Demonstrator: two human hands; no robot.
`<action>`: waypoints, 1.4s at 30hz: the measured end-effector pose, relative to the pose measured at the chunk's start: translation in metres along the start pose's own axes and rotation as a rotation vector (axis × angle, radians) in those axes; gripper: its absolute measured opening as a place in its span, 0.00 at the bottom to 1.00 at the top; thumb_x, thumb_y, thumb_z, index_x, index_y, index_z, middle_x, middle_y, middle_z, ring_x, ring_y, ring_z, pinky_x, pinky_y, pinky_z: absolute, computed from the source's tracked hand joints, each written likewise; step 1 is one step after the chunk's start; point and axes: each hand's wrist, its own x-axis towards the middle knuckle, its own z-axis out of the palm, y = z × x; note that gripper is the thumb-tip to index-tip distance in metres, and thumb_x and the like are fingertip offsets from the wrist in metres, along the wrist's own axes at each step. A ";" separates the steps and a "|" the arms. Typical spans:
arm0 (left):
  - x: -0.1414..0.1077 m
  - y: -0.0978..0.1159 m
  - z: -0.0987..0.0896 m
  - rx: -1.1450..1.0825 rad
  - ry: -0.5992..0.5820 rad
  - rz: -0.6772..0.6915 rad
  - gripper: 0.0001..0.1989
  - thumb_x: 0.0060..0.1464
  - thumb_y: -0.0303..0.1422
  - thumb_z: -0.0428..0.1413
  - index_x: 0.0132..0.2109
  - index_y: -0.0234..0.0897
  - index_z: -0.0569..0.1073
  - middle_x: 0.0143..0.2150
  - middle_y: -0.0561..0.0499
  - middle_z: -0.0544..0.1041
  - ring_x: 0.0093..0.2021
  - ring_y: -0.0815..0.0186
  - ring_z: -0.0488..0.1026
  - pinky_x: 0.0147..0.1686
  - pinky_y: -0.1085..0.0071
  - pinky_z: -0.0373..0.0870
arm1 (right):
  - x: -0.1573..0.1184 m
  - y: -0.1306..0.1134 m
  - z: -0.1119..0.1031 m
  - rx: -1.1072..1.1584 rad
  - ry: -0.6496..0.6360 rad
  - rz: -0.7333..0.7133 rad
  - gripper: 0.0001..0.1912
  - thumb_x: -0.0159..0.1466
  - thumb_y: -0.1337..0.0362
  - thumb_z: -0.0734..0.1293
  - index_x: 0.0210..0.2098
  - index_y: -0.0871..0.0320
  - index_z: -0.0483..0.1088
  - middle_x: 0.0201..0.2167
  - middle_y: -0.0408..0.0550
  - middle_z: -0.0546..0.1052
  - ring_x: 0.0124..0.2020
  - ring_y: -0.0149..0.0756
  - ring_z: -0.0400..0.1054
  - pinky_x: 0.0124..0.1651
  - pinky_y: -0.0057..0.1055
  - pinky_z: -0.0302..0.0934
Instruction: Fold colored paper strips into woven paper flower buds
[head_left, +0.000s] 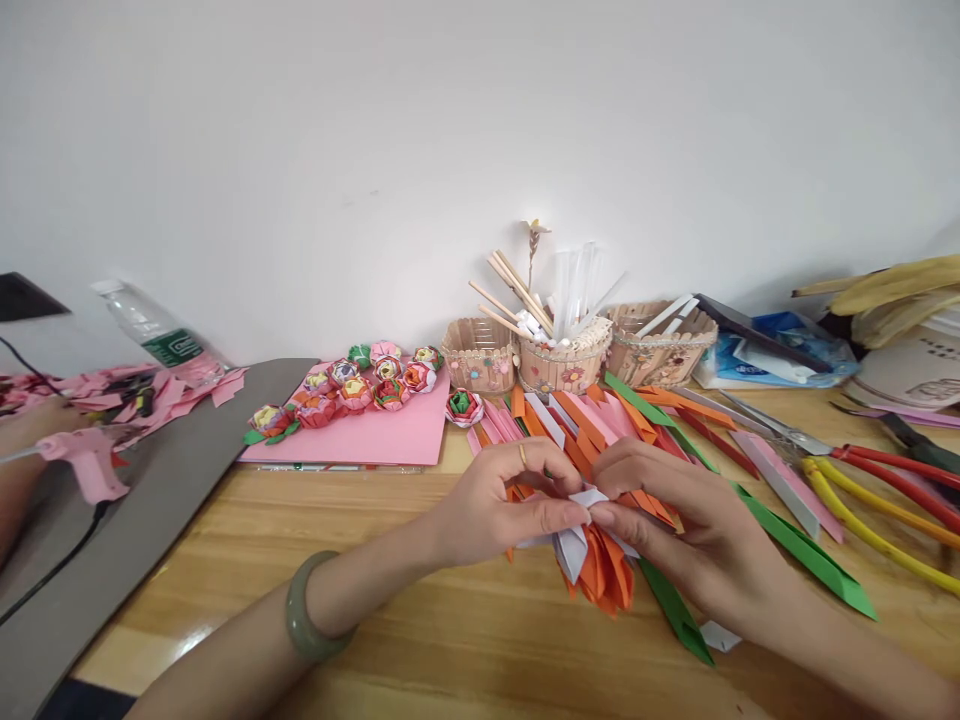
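Both forearms are bare to the frame's edge. Left forearm (386,565): a thick, smooth, rounded grey-green bangle (302,610) encircles it. Left hand (491,505): a narrow gold-coloured ring (523,456) circles one finger; a small dark green spot (548,474) nearby may be a second ornament. Right hand (679,515): bare.

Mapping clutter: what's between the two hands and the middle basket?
Head view: a pile of folded paper strips, mostly orange and pink, lies between the left hand, the right hand and the middle basket.
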 end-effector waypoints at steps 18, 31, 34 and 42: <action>0.000 0.000 0.003 -0.010 0.075 -0.205 0.07 0.47 0.34 0.56 0.31 0.33 0.69 0.26 0.53 0.70 0.25 0.72 0.69 0.25 0.76 0.68 | -0.002 0.000 0.002 -0.065 -0.005 0.145 0.05 0.60 0.68 0.61 0.29 0.56 0.67 0.22 0.41 0.74 0.23 0.27 0.67 0.26 0.23 0.61; 0.003 -0.007 -0.001 0.368 0.125 -0.011 0.07 0.50 0.33 0.54 0.34 0.33 0.72 0.30 0.49 0.76 0.30 0.70 0.72 0.30 0.75 0.68 | -0.006 0.007 0.007 -0.354 0.157 -0.076 0.03 0.60 0.70 0.63 0.32 0.55 0.66 0.22 0.43 0.75 0.20 0.29 0.65 0.23 0.26 0.58; 0.005 -0.008 -0.002 0.184 0.122 -0.180 0.08 0.47 0.34 0.57 0.32 0.32 0.72 0.28 0.50 0.75 0.28 0.71 0.71 0.28 0.75 0.68 | -0.002 0.005 0.004 -0.202 0.125 0.048 0.03 0.60 0.68 0.62 0.31 0.56 0.68 0.24 0.43 0.76 0.22 0.30 0.68 0.25 0.26 0.61; 0.009 -0.006 -0.006 0.044 0.155 -0.238 0.08 0.45 0.32 0.58 0.32 0.31 0.73 0.28 0.50 0.75 0.27 0.72 0.71 0.28 0.75 0.68 | 0.006 0.002 -0.003 -0.064 -0.066 0.272 0.10 0.61 0.64 0.61 0.27 0.57 0.71 0.23 0.42 0.75 0.24 0.32 0.67 0.28 0.27 0.61</action>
